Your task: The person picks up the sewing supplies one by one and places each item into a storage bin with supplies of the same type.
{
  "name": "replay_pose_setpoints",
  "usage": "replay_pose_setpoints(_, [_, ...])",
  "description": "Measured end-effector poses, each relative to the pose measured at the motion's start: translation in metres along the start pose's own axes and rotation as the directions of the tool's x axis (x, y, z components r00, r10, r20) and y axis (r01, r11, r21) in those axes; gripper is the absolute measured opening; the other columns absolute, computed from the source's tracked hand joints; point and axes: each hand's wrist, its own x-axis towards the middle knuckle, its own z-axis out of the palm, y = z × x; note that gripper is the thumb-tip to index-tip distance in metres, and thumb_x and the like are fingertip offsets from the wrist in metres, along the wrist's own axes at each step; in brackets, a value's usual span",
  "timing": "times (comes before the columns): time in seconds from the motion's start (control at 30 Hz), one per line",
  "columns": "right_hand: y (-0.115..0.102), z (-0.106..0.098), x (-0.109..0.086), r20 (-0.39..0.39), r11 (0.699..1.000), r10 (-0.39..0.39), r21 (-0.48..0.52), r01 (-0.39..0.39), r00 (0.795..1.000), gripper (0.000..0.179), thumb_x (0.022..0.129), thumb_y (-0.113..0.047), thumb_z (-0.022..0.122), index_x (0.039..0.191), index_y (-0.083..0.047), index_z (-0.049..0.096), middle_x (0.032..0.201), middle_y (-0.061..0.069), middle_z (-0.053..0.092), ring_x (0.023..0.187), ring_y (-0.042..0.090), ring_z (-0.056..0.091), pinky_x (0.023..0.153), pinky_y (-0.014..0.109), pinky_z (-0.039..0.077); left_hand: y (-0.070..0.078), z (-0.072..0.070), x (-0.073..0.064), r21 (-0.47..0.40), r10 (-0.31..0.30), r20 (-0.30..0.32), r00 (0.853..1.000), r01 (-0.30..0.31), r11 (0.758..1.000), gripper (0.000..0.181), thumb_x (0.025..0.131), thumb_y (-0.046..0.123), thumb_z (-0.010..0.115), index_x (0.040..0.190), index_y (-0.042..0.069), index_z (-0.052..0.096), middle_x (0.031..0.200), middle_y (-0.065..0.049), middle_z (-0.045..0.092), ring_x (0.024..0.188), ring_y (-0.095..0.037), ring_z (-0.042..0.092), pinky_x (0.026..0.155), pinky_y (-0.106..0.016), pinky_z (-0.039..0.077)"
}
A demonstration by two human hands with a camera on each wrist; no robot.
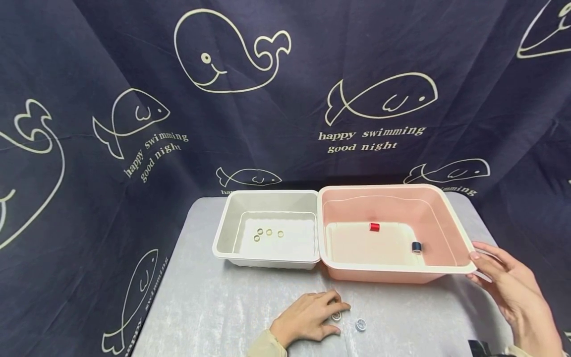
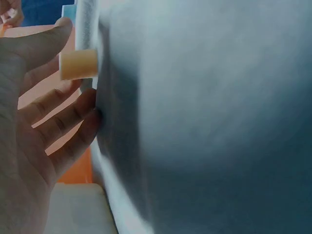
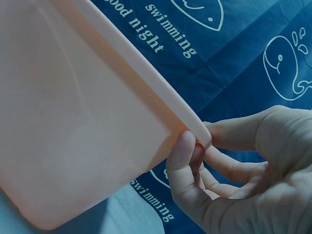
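Head view. Left hand low over the table, fingers spread loosely about a yellow spool; no grip on it that I can make out. Pale blue spool just beside, apart from the fingertips. Right hand pinches the near right corner of the pink bin. Inside that bin: red spool, seemingly on its side, and dark blue spool. White bin alongside, four small pale rings on its floor. Risk, as I judge it: a tug at the held corner could tilt or drag the pink bin and set its spools rolling.

Left wrist view. Gives what the head view mostly hides: the yellow thread, and the spool upright, thumb tip clear of it, fingers behind. Whether a finger touches it, cannot tell. Likely trouble: uneven closing of thumb and finger would topple it, and a tipped spool may roll into its neighbour. Neither bin's contents show here.

Right wrist view. Rim clearly caught between fingertips, a hold the head view shows only small. Patterned curtain behind. No spools visible; slipping fingertips here would let the corner go.
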Motion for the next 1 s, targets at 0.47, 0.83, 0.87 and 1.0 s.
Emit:
replay_pose_setpoints(0.47, [0.000, 0.001, 0.000, -0.027, 1.000, 0.012, 0.017, -0.012, 1.000, 0.039, 0.101, 0.009, 0.057, 0.108, -0.022, 0.079, 0.095, -0.007, 0.079, 0.081, 0.008, 0.075, 0.060, 0.026, 0.061, -0.004, 0.009, -0.004, -0.022, 0.044, -0.039, 0.998, -0.045, 0.999, 0.038, 0.095, 0.043, 0.074, 0.130, 0.032, 0.069, 0.110, 0.016, 0.063, 0.090, 0.004, 0.061, 0.080, -0.010, 0.050])
replay_pose_setpoints(0.83, [0.000, 0.000, 0.000, -0.011, 0.999, 0.012, 0.040, -0.012, 1.000, 0.039, 0.101, 0.010, 0.056, 0.109, -0.021, 0.079, 0.096, -0.006, 0.080, 0.082, 0.010, 0.076, 0.060, 0.027, 0.062, -0.008, 0.013, -0.004, -0.013, 0.029, -0.074, 0.997, -0.030, 0.999, 0.033, 0.095, 0.044, 0.073, 0.124, 0.028, 0.067, 0.110, 0.017, 0.066, 0.098, 0.002, 0.067, 0.086, -0.014, 0.055])
replay_pose_setpoints(0.87, [0.000, 0.001, 0.000, -0.013, 0.999, 0.012, 0.041, -0.012, 1.000, 0.039, 0.101, 0.010, 0.056, 0.109, -0.021, 0.079, 0.096, -0.006, 0.080, 0.081, 0.010, 0.076, 0.060, 0.027, 0.062, -0.008, 0.013, -0.004, -0.011, 0.026, -0.074, 0.997, -0.027, 1.000, 0.033, 0.095, 0.044, 0.073, 0.123, 0.028, 0.067, 0.110, 0.016, 0.066, 0.099, 0.002, 0.067, 0.086, -0.014, 0.055])
replay_pose_setpoints(1.0, [0.000, 0.001, -0.001, -0.016, 0.999, 0.010, 0.041, -0.010, 1.000, 0.040, 0.101, 0.010, 0.056, 0.109, -0.020, 0.079, 0.096, -0.005, 0.080, 0.081, 0.010, 0.076, 0.059, 0.026, 0.061, -0.009, 0.014, -0.004, -0.004, 0.019, -0.086, 0.996, -0.019, 1.000, 0.030, 0.093, 0.044, 0.075, 0.117, 0.028, 0.067, 0.108, 0.017, 0.067, 0.098, 0.000, 0.068, 0.086, -0.015, 0.055])
